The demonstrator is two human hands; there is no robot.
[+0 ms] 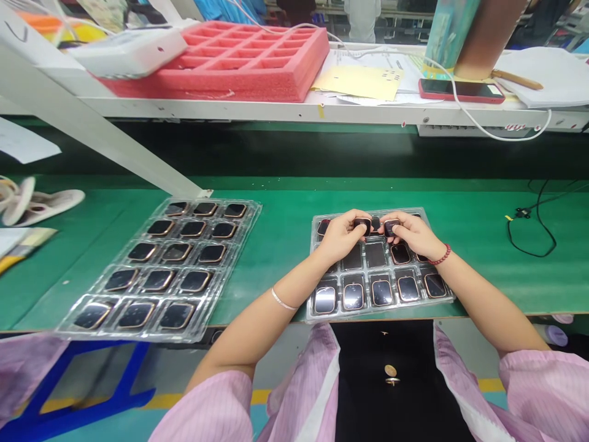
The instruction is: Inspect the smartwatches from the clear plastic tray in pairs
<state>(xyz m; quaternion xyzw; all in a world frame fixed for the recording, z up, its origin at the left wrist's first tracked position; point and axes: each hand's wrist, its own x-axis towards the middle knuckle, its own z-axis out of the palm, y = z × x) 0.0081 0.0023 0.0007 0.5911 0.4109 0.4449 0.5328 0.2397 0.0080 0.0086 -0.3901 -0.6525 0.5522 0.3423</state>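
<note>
My left hand (pixel 346 233) is closed around a dark-faced smartwatch case (pixel 362 226), thumb on its edge. In my right hand (pixel 411 234) a second watch case (pixel 391 228) with a gold-toned rim is pinched, the thumb resting on its face. Both hands are close together above the back rows of a clear plastic tray (pixel 381 313). Several watch cases lie face up in its front row, such as a watch case (pixel 381 293). Two pockets in the middle row, including a bare pocket (pixel 376 254), hold no case. My hands hide part of the back row.
Left of me lies another clear tray (pixel 221 288) filled with watch cases on the green bench (pixel 280 245). A slanted white post (pixel 115 129) stands behind it. The shelf above holds a red foam tray (pixel 294 73) and a phone (pixel 461 91). A black cable (pixel 529 253) lies right.
</note>
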